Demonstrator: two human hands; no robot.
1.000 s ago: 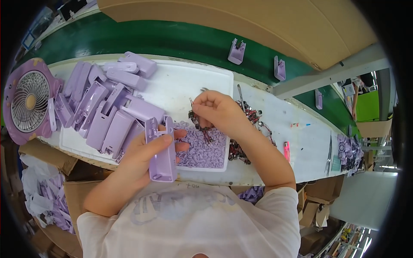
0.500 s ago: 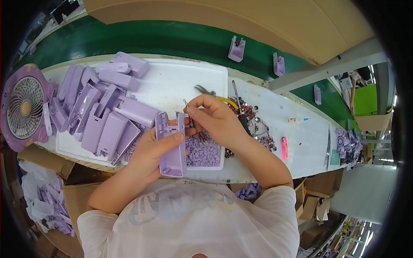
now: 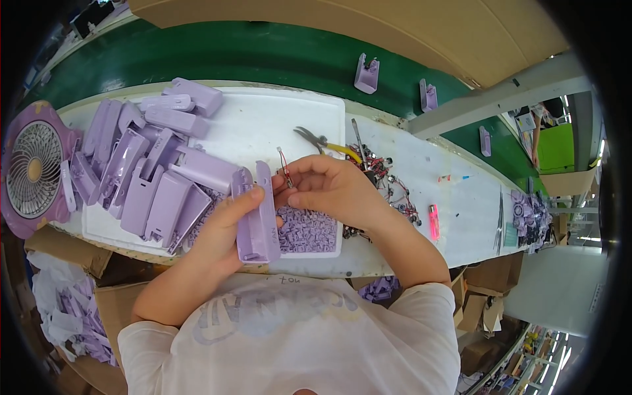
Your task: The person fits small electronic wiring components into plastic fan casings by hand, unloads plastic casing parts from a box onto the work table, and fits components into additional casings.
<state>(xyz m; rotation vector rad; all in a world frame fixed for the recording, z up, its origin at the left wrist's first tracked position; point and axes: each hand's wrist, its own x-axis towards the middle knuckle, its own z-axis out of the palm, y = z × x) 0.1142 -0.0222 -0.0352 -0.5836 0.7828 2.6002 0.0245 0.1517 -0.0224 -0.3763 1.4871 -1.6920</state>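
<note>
My left hand (image 3: 224, 227) is closed around a long purple plastic housing (image 3: 259, 220), thumb over its near side, the hollow side partly showing. Just to the right of its upper end, my right hand (image 3: 332, 191) pinches a small wired part (image 3: 284, 164) whose thin red and dark leads stick up past the fingertips. What lies between the right fingertips is partly hidden. Below both hands, a white tray holds many small purple pieces (image 3: 308, 230). Beyond the right hand lie cutting pliers (image 3: 329, 145) with yellow handles and a heap of wired parts (image 3: 398, 197).
Purple housings (image 3: 151, 191) are piled on the left, beside a purple fan (image 3: 36, 168). A pink lighter (image 3: 434, 222) lies on the right. Across the far side runs a green conveyor (image 3: 263, 59) carrying several housings (image 3: 367, 74). A grey post (image 3: 500, 95) crosses at the right.
The housing has turned in my left hand, showing more of its side. My right hand has moved down slightly, its fingers now lower beside the housing, the wires standing up above them.
</note>
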